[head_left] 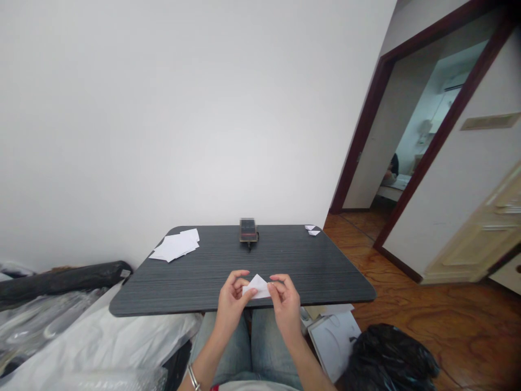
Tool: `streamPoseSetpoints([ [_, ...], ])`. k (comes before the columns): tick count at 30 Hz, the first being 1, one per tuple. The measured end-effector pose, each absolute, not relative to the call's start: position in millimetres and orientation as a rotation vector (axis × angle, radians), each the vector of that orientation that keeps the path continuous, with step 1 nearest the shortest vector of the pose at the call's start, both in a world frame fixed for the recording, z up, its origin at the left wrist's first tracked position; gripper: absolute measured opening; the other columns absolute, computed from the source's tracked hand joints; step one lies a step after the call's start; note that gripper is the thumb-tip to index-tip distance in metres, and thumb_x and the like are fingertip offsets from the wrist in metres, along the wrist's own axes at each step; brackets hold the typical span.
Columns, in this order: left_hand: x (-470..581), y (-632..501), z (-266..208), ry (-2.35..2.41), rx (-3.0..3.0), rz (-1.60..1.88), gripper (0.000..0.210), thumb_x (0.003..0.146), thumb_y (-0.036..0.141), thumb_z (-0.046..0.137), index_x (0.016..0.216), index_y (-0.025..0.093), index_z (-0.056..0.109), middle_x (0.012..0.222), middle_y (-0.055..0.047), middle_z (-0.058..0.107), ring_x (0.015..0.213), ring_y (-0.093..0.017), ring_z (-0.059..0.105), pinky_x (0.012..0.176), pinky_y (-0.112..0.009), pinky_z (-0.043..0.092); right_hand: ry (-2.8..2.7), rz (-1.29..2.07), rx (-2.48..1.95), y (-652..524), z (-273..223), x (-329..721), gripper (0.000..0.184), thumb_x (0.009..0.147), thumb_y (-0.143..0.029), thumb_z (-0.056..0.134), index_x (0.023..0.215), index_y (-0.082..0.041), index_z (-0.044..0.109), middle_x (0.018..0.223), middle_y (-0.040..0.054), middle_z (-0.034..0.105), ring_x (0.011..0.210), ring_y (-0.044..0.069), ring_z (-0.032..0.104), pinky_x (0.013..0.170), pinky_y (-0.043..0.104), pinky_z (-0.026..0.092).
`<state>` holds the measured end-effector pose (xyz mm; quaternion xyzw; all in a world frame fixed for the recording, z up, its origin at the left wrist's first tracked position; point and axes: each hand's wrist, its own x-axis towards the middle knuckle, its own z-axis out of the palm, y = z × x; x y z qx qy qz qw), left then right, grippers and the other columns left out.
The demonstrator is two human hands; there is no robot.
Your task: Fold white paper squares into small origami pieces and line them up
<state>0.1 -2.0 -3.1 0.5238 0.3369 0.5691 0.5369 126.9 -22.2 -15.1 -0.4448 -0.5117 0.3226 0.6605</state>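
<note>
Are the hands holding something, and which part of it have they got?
Yes, a small folded white paper. The left hand holds its left side and the right hand holds its right side.

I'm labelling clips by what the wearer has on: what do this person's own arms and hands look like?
Both the left hand and the right hand are ungloved, and the visible forearms show no sleeves. A shiny, silver-coloured bracelet circles the left forearm near the bottom edge; nothing is visible on the right one. No cables or markings show.
</note>
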Motion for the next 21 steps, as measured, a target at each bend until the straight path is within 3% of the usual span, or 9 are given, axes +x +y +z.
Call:
streamPoseSetpoints([
  [9, 2.4, -2.4, -3.1, 0.859, 1.312, 1.335, 0.039, 0.067, 0.023, 0.066, 0.098, 0.016, 0.043, 0.056, 0.006, 0.054, 0.052, -0.009, 0.052, 0.053, -0.019, 0.038, -1.050, 1.050, -0.902, -17.0, -16.4, 120.8, 0.028, 0.067, -0.025, 0.066, 0.088, -0.016, 0.051, 0.067, 0.0008, 0.062, 0.059, 0.014, 0.057, 0.050, 0.021, 0.043],
  [21, -2.4, -5.1, 1.8, 0.927, 1.312, 1.329, 0.041, 0.070, 0.028, 0.062, 0.105, 0.014, 0.045, 0.056, 0.004, 0.058, 0.050, -0.010, 0.051, 0.051, -0.020, 0.036, -1.071, 0.977, -0.894, -19.3, -16.7, 123.9, 0.025, 0.074, -0.029, 0.059, 0.094, -0.018, 0.049, 0.059, -0.0032, 0.055, 0.058, 0.015, 0.056, 0.053, 0.024, 0.048],
])
